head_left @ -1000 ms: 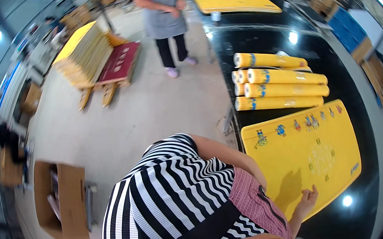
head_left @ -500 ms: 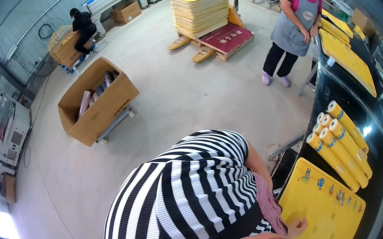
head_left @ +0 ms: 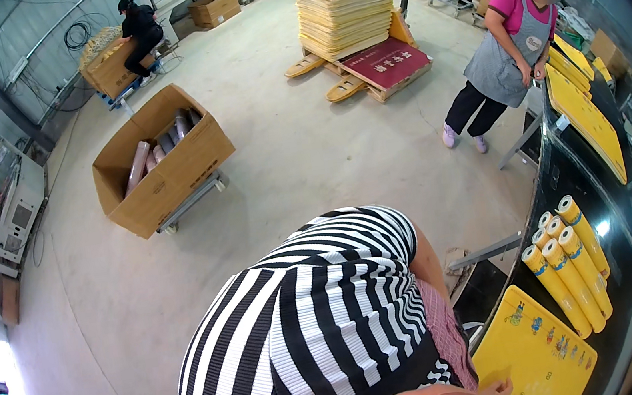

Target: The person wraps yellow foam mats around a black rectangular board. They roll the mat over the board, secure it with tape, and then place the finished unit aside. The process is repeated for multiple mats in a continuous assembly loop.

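A yellow printed mat (head_left: 535,344) with rounded corners and small cartoon figures lies on the black table (head_left: 504,268) at lower right. Just a small part of my left hand (head_left: 500,389) shows at its near left edge, over or touching the mat. Most of its fingers are hidden, so whether they grip anything cannot be made out. My left arm, in a black-and-white striped sleeve (head_left: 347,306), reaches down toward the table. Several yellow rolls (head_left: 569,275) with blue bands lie side by side just beyond the mat. My right hand is out of view.
Along the table, a co-worker (head_left: 509,49) in a grey apron stands beside more yellow mats (head_left: 584,119). A pallet jack (head_left: 345,88) bears a tall stack of yellow sheets (head_left: 346,19). At left stands a cardboard box (head_left: 182,164) of rolls on a cart. Another person (head_left: 140,40) sits far left.
The view has shifted slightly, so the mat and rolls sit lower in the picture. Less of my left hand shows now. The co-worker's pose is nearly the same.
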Action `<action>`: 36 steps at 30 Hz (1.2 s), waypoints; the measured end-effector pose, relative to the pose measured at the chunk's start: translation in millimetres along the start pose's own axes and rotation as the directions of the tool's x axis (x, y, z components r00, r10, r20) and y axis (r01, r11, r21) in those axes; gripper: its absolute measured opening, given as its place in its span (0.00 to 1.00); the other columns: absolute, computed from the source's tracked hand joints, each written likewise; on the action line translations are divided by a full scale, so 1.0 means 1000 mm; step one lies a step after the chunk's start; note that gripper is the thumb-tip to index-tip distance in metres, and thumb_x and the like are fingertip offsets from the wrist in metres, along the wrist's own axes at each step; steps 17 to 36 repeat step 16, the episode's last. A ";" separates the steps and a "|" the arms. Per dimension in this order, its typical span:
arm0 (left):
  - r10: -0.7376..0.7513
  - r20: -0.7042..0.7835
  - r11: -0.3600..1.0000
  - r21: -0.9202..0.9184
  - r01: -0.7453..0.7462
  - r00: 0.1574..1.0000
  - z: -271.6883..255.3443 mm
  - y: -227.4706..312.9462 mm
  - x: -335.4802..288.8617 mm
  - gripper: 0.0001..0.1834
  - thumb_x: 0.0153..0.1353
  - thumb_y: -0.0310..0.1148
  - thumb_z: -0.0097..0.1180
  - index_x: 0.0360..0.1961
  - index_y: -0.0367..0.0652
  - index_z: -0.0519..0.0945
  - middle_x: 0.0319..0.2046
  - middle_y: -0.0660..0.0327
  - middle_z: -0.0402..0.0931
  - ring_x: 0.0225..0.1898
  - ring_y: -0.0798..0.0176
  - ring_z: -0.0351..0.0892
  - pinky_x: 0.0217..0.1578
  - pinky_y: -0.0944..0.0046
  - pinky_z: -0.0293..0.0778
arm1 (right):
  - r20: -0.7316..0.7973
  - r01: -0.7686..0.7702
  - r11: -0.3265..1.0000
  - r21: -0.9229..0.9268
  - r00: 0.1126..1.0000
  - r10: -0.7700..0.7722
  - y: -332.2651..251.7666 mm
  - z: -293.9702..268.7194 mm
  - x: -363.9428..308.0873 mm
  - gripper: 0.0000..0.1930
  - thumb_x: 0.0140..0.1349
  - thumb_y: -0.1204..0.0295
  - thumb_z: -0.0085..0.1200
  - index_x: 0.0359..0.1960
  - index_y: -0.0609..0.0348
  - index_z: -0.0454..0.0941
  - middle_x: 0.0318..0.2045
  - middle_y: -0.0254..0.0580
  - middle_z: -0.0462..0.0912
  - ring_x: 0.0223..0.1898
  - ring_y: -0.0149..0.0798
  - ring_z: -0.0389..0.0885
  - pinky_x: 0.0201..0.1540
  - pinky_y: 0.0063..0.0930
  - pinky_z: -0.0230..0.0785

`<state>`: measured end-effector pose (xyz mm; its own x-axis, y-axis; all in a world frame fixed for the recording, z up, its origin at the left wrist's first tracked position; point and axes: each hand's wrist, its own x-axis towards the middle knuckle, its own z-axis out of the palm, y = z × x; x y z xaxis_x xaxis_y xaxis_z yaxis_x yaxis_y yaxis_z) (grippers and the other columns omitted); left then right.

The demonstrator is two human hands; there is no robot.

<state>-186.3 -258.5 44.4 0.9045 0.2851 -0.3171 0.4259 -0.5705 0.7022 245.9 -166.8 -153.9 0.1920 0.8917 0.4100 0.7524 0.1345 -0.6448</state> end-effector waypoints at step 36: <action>-0.365 -0.623 0.189 -0.777 -0.601 0.692 -0.093 0.013 -0.077 0.33 0.73 0.18 0.49 0.77 0.50 0.62 0.70 0.60 0.70 0.72 0.57 0.68 0.68 0.53 0.70 | 0.314 0.077 0.945 0.318 0.932 -0.181 -0.266 -0.038 -0.039 0.36 0.63 0.67 0.69 0.72 0.60 0.69 0.70 0.53 0.74 0.72 0.56 0.71 0.74 0.47 0.60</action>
